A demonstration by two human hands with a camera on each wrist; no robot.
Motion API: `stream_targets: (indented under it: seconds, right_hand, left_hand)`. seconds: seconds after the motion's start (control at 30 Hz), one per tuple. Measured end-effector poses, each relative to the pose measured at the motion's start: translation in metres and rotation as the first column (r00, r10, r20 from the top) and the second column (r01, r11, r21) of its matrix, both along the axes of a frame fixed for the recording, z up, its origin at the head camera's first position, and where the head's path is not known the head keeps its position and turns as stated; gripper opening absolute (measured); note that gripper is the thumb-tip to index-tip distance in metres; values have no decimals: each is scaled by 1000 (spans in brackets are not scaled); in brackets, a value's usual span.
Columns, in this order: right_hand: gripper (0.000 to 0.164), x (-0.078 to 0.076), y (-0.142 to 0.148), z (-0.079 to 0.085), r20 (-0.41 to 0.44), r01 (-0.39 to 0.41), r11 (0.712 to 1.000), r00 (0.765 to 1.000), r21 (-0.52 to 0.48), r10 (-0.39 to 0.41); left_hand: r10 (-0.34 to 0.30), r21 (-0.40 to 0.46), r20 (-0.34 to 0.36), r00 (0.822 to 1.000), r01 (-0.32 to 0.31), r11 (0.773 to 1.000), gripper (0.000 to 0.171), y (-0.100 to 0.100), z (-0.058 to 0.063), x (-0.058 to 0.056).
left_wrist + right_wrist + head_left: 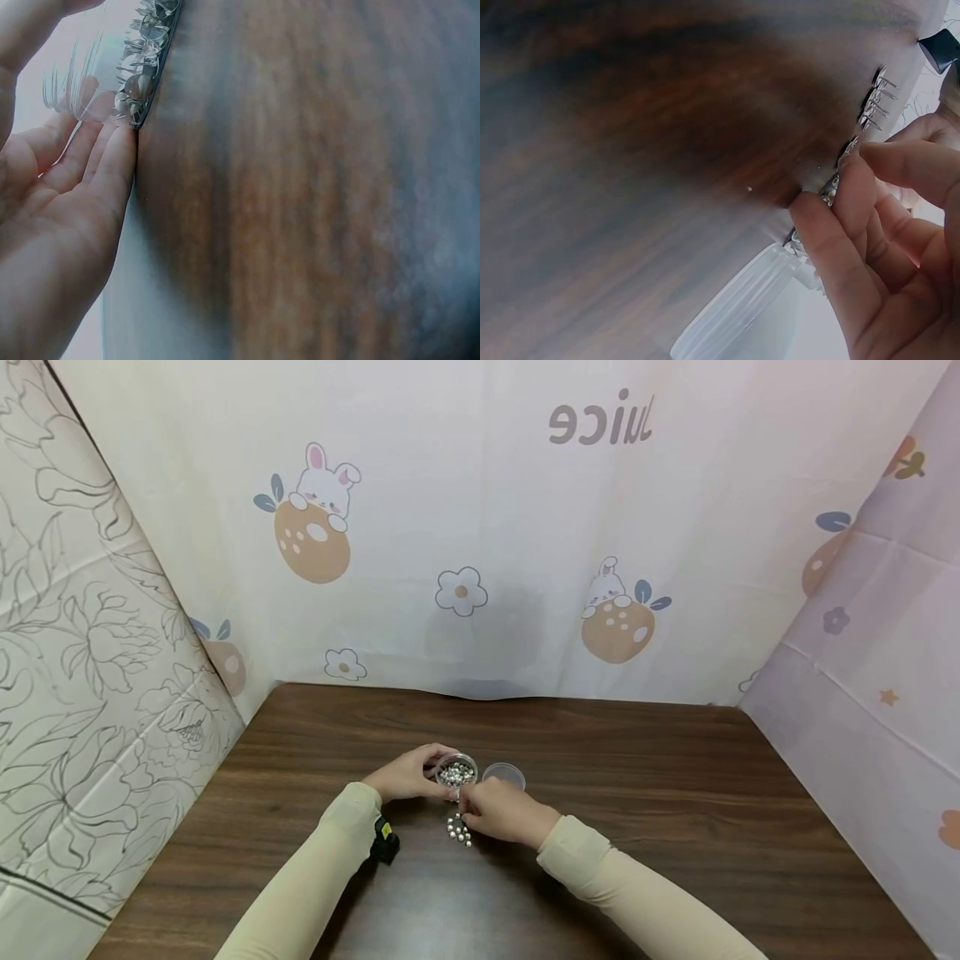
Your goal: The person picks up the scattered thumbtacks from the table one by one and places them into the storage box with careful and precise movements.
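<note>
tacks could spill if the left hand tips the tub it grips; i can't tell what the curled right hand holds.

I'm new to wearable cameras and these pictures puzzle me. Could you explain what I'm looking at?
There is no robot here, just a person's two bare hands. The widest picture comes from a camera worn on the head, looking forward and down. The other two come from cameras on the wrists, each close to its own hand's work, so the table looks tilted there.

On the table stands a clear jar of silver tacks. A round clear lid lies beside it, and some loose tacks lie nearer the person.

The left hand holds the jar. The right hand is at the loose tacks, fingers bent; whether it pinches one is unclear.
</note>
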State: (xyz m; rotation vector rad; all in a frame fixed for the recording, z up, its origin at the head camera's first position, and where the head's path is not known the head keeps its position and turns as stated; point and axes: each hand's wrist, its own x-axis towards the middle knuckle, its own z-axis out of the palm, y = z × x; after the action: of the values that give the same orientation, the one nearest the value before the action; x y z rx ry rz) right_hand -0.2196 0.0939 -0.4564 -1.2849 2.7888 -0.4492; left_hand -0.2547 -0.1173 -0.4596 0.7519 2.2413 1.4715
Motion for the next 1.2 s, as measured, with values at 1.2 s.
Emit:
stream_targets:
  seconds: [1.2]
  right_hand:
    - [5, 0, 6, 7, 40, -10, 997, 999, -73, 13]
  left_hand:
    - [33, -67, -30, 999, -35, 997, 68, -1, -25, -13]
